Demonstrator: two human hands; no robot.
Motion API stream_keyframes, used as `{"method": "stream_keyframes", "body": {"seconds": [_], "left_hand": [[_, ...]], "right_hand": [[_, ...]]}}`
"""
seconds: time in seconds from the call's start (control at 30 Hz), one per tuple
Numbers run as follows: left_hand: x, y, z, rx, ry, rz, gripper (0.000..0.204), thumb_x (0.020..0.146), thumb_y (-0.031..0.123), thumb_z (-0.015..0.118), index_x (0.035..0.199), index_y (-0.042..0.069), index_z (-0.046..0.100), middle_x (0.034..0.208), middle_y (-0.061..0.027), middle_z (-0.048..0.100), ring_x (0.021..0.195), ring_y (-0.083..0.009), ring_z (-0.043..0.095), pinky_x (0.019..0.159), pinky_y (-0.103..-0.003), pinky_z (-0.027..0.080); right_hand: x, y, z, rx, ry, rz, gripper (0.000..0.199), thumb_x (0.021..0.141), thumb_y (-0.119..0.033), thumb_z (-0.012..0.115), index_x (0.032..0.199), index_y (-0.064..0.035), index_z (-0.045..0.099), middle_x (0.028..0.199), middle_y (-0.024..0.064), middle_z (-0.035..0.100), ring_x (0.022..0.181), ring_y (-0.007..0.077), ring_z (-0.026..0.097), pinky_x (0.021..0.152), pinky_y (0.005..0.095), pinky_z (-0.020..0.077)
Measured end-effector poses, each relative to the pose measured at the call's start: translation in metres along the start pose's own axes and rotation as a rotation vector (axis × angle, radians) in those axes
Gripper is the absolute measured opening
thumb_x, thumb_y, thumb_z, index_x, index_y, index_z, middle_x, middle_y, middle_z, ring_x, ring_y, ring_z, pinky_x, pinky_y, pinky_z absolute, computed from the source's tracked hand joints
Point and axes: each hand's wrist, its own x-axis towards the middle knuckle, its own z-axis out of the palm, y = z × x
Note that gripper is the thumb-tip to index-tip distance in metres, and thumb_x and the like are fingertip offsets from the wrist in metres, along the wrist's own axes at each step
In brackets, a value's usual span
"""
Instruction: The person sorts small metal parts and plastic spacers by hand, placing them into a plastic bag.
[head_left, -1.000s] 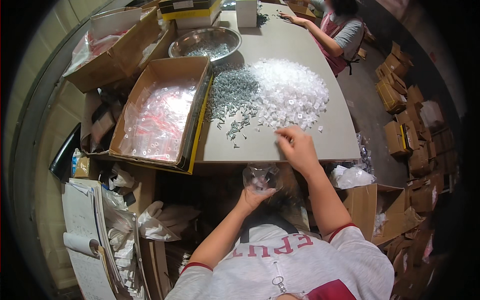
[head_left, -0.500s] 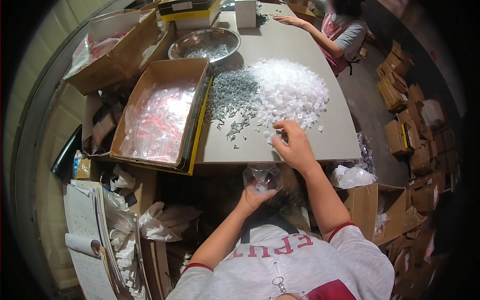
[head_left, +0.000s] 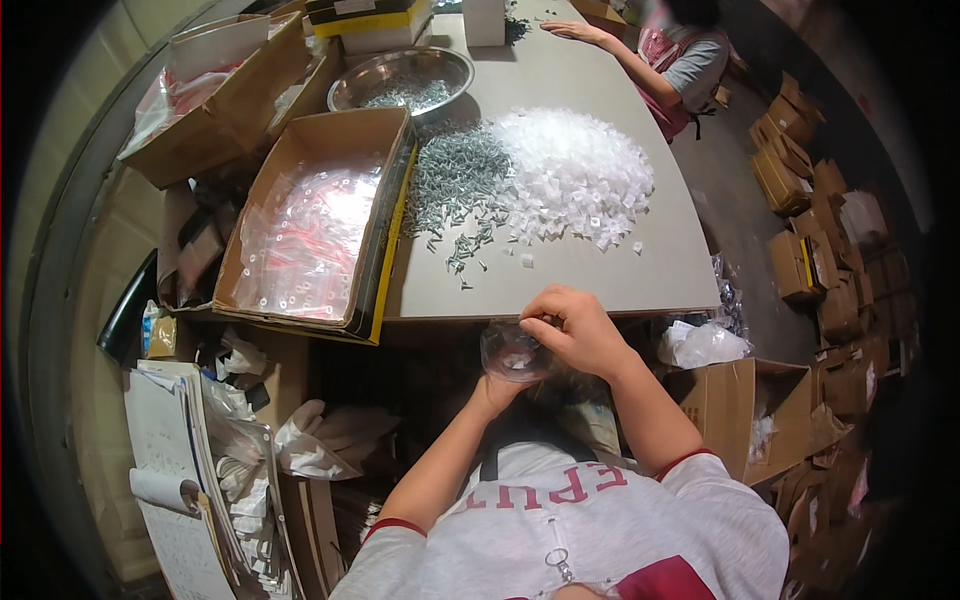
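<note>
My left hand (head_left: 497, 393) is closed around the lower part of a clear plastic bag (head_left: 503, 345), its mouth spread just below the table's front edge. A few small whitish pieces show inside the bag. At the bag's upper right rim is my right hand (head_left: 582, 335), its fingers curled together; what they hold is hidden. Beyond the hands, a big heap of small white plastic pieces (head_left: 580, 180) lies on the table (head_left: 590, 285). A heap of small grey screws (head_left: 455, 175) adjoins it on the left. One white piece (head_left: 526, 260) lies apart.
An open carton (head_left: 225, 265) of filled clear bags stands left of the screws. Behind it is a metal bowl (head_left: 400, 82) of screws. A co-worker's hand (head_left: 573, 31) rests at the table's far end. Cartons (head_left: 720, 400) and papers (head_left: 160, 440) flank me.
My right hand has moved from the near edge of the white heap back toward me, to the bag's mouth. Its fingers have drawn together. My left hand still holds the bag.
</note>
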Motion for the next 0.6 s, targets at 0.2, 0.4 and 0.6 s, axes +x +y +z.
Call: {"method": "stream_keyframes", "body": {"seconds": [0.2,0.4,0.6], "left_hand": [[-0.008,-0.01,-0.002,-0.105,-0.023,0.003,0.049,0.085,0.023,0.077,0.127,0.005,0.059,0.122,-0.0053,0.063,0.112,-0.0177,0.059,0.095,-0.034,0.05],[-0.013,-0.017,-0.01,0.311,-0.08,0.281,0.046,0.087,0.03,0.074,0.124,0.006,0.061,0.124,-0.0095,0.064,0.115,-0.0203,0.061,0.094,-0.037,0.05],[-0.014,-0.027,-0.006,0.249,-0.001,0.161,0.043,0.087,0.028,0.074,0.122,0.006,0.061,0.12,-0.01,0.065,0.111,-0.0213,0.062,0.094,-0.036,0.05]], "right_hand": [[-0.012,-0.001,0.004,-0.146,-0.112,-0.171,0.029,0.078,-0.022,0.076,0.099,-0.003,0.069,0.093,0.0136,0.068,0.085,0.0301,0.065,0.079,0.0382,0.05],[-0.029,0.007,0.025,-0.481,-0.304,-0.204,0.056,0.072,-0.034,0.081,0.119,-0.0119,0.06,0.107,0.0101,0.068,0.107,0.0278,0.061,0.097,0.043,0.0389],[-0.029,0.007,0.036,-0.585,-0.358,-0.101,0.053,0.072,-0.03,0.082,0.114,-0.0122,0.056,0.103,0.0098,0.066,0.104,0.0269,0.06,0.093,0.0435,0.0402]]}}
